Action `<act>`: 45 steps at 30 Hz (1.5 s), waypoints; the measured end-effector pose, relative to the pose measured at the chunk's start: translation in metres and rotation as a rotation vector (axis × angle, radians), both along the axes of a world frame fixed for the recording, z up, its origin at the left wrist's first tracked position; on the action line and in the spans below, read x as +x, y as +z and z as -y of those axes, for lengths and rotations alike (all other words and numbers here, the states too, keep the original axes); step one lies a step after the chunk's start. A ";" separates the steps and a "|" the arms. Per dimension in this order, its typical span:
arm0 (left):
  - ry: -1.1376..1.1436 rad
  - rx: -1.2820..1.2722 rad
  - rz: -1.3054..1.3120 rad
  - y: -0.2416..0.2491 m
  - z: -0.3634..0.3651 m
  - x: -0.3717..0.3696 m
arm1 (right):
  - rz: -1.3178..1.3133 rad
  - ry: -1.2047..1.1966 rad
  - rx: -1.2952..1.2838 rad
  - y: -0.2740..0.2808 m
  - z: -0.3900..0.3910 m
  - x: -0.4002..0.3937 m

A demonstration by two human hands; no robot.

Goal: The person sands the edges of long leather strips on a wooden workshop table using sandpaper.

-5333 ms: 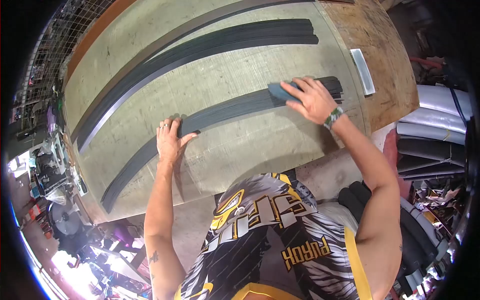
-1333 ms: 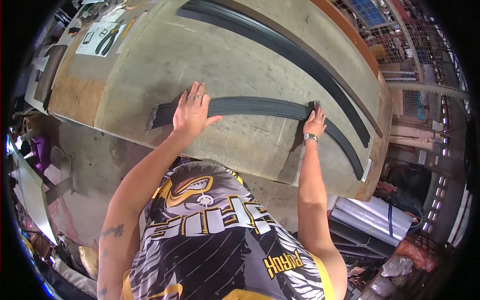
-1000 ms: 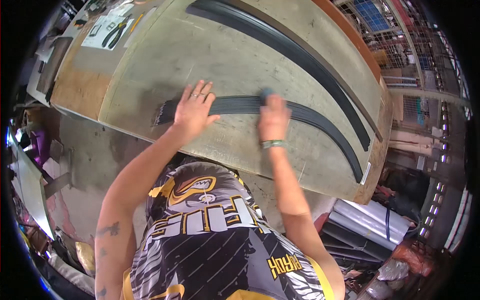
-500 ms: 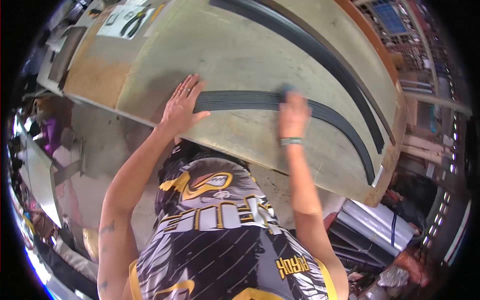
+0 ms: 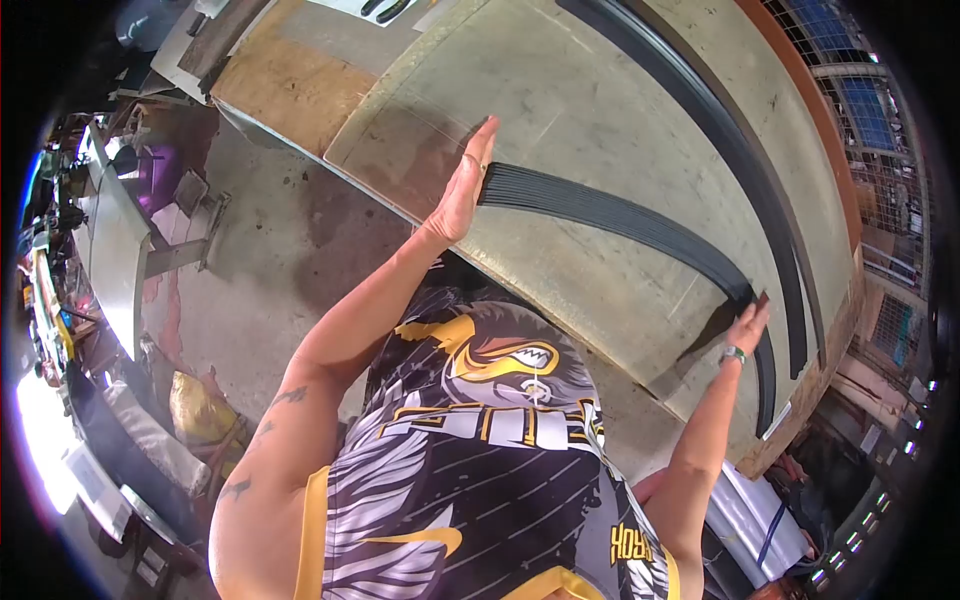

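A bundle of long dark curved strips [image 5: 620,215] lies on the grey worktable [image 5: 560,110]. My left hand [image 5: 465,185] stands edge-on, flat and straight-fingered, butted against the left ends of the strips. My right hand [image 5: 748,322] is stretched far out to the right and presses down on the same bundle near its right end. A small dark pad [image 5: 762,298] peeks out past its fingertips; most of it is hidden under the hand.
A second, longer bundle of dark strips [image 5: 715,120] curves along the table's far side. A bare wooden board [image 5: 285,80] forms the table's left end, with pliers and papers [image 5: 385,8] beyond. Grey rolls [image 5: 745,515] lie on the floor at the lower right.
My right hand has slid along the strips from the middle out to the right end. My left hand has lifted from lying flat on the strips to standing against their left ends.
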State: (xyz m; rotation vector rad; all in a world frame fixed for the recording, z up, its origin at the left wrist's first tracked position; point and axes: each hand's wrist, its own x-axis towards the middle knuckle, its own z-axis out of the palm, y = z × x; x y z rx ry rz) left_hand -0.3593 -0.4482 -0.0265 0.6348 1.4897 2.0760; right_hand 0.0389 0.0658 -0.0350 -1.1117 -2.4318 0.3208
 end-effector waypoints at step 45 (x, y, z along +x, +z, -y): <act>-0.032 -0.777 -0.974 0.012 0.023 -0.021 | 0.210 -0.469 -0.085 0.013 0.108 -0.111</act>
